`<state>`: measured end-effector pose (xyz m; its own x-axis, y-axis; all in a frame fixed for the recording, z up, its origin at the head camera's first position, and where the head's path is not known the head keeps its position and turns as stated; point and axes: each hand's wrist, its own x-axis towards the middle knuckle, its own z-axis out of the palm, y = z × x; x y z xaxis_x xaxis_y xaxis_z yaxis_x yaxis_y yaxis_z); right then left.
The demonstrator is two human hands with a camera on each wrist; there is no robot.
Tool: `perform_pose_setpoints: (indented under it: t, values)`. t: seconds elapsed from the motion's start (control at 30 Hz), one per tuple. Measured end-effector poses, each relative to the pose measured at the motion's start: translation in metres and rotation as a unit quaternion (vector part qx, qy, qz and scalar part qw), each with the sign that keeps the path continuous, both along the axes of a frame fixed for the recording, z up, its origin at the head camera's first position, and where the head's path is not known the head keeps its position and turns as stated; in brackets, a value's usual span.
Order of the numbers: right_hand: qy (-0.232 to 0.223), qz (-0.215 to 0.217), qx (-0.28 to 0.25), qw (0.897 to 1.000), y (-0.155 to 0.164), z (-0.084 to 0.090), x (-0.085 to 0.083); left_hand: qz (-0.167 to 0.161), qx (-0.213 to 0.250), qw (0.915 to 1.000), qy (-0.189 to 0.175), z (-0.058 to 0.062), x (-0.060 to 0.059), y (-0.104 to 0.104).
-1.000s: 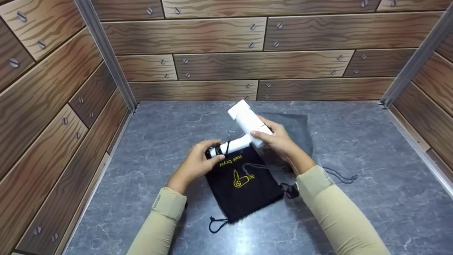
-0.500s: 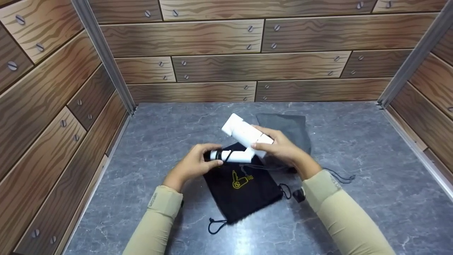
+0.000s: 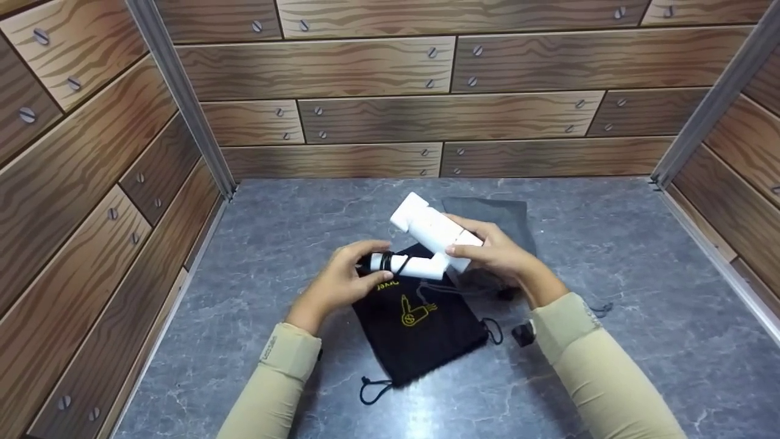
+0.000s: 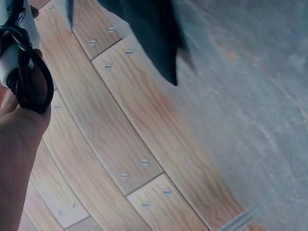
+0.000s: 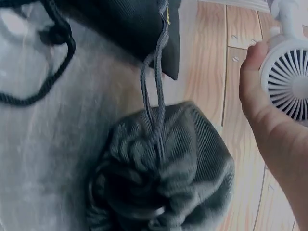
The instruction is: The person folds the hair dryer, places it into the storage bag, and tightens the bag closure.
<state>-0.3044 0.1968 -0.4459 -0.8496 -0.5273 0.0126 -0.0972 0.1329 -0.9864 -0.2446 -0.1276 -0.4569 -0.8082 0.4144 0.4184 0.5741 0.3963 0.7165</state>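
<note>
A white hair dryer (image 3: 434,230) is held between both hands above a black drawstring pouch (image 3: 420,341). My left hand (image 3: 341,277) grips the end of its handle, where a black cord (image 4: 48,86) is wound round and hangs in a loop. My right hand (image 3: 496,253) grips the rear of the barrel, thumb on the near side. In the right wrist view, the slatted round vent (image 5: 288,79) shows beside that hand. The barrel points up and to the left; the handle lies nearly level at an angle to it. The pouch carries yellow "Hair Dryer" lettering, partly hidden, and a yellow drawing.
A dark grey drawstring bag (image 3: 493,213) lies behind the right hand, its mouth gathered in the right wrist view. The grey marbled tabletop (image 3: 292,213) is bounded by wood-patterned panels (image 3: 378,116) at the back and sides.
The dryer has come down toward me, then shifted a little right with both hands. Its handle has swung from sloping to nearly level. Both bags stay in place.
</note>
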Motion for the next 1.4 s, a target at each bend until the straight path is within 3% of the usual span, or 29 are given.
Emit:
perform_pose_setpoints:
  t: [0.3,0.5,0.6,0.7,0.9,1.13,1.27,1.4]
  values:
    - [0.038,0.044,0.013,0.998,0.023,0.006,0.001,-0.038,-0.006,0.9992,0.006,0.007,0.002,0.014]
    - [0.086,0.085,0.062,0.991,0.029,0.008,0.006,-0.064,-0.021,0.9977,-0.007,0.010,0.002,0.021]
    - [0.099,0.083,0.079,0.989,0.029,0.008,0.011,-0.063,-0.034,0.9973,-0.015,0.012,0.002,0.022]
    - [0.095,0.065,0.067,0.991,0.027,0.007,0.014,-0.047,-0.040,0.9980,-0.011,0.012,0.001,0.022]
    - [0.079,0.020,0.015,0.997,0.026,-0.002,0.020,0.011,-0.033,0.9985,0.041,0.008,-0.003,0.022]
    - [0.051,-0.069,0.018,0.996,0.027,-0.005,0.023,0.052,-0.002,0.9947,0.088,0.001,0.000,0.022]
    - [0.020,-0.129,-0.019,0.991,0.033,-0.007,0.023,0.034,0.005,0.9951,0.093,-0.005,0.006,0.029]
    - [-0.002,-0.177,-0.049,0.983,0.038,-0.006,0.024,-0.038,-0.056,0.9968,0.041,-0.014,0.013,0.043]
